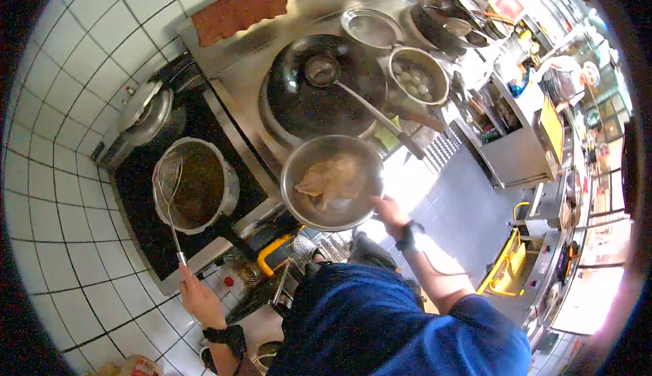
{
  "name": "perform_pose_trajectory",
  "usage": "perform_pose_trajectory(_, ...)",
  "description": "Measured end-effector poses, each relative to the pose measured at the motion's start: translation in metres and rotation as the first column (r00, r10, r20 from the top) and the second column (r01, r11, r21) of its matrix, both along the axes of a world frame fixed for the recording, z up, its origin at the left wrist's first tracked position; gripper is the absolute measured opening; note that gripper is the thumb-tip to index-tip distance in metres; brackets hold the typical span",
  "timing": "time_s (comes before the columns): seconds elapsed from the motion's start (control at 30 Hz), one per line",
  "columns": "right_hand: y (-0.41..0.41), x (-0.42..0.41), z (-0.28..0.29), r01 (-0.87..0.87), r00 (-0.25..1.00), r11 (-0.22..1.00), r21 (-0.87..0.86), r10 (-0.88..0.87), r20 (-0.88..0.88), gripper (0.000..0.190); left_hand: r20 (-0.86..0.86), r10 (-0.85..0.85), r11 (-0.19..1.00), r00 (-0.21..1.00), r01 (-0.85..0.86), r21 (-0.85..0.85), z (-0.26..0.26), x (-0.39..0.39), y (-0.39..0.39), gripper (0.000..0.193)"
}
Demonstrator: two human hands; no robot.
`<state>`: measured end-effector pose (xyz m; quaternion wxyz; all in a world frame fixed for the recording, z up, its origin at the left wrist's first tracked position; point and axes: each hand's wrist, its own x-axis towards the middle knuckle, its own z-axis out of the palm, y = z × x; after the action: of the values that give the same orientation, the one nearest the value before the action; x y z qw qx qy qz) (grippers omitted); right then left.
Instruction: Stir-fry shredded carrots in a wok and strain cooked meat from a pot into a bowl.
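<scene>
My left hand (201,294) grips the handle of a wire skimmer (170,172), whose mesh head rests at the left rim of a pot (232,182) of dark liquid on the stove. My right hand (392,215) holds a metal bowl (290,193) by its rim. Pale, cooked-looking meat (331,177), perhaps poultry, lies in the bowl. Behind the bowl is a large dark wok (300,106), and a ladle (322,70) lies across it, its handle pointing towards the right.
A pot of whole eggs (445,83) and a round metal pan (372,27) stand beyond the wok. A lidded pot (147,114) is at the back left by the tiled wall (76,182). Brown cloth (242,12) hangs above. At far right, a person (563,78) stands near the counters.
</scene>
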<state>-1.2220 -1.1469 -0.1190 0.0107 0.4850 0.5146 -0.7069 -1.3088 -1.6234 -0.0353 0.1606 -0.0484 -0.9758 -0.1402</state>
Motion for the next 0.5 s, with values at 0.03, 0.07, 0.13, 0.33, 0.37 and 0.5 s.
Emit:
perform_pose_trajectory(0.03,-0.002,0.002,0.006,0.0,1.0,1.0,-0.008,-0.001,-0.024,0.024,-0.002,-0.016,1.0,1.0,0.016,-0.002,0.0,0.0,-0.001,0.054)
perform_pose_trajectory(0.07,-0.002,0.008,0.005,-0.006,1.0,1.0,0.029,0.006,-0.001,0.022,0.004,-0.014,1.0,1.0,0.014,-0.012,0.002,0.0,-0.001,0.053)
perform_pose_trajectory(0.13,0.002,0.017,0.012,-0.003,1.0,0.998,0.059,0.002,0.016,0.021,0.003,-0.021,0.999,1.0,0.021,-0.029,0.02,0.005,0.017,0.052)
perform_pose_trajectory(0.33,0.031,0.094,0.053,-0.16,0.985,0.987,-0.004,0.16,-0.068,0.03,-0.016,0.064,0.985,0.998,-0.061,0.161,0.091,0.049,0.1,0.046)
perform_pose_trajectory(0.37,0.04,0.114,0.044,-0.162,0.981,0.986,0.024,0.164,-0.107,0.029,-0.02,0.043,0.988,0.999,-0.039,0.151,0.094,0.054,0.119,0.046)
perform_pose_trajectory(0.5,0.091,0.198,0.059,-0.258,0.957,0.957,-0.134,0.272,0.098,0.034,-0.112,-0.069,0.963,0.991,0.095,0.252,0.113,0.086,0.208,0.043)
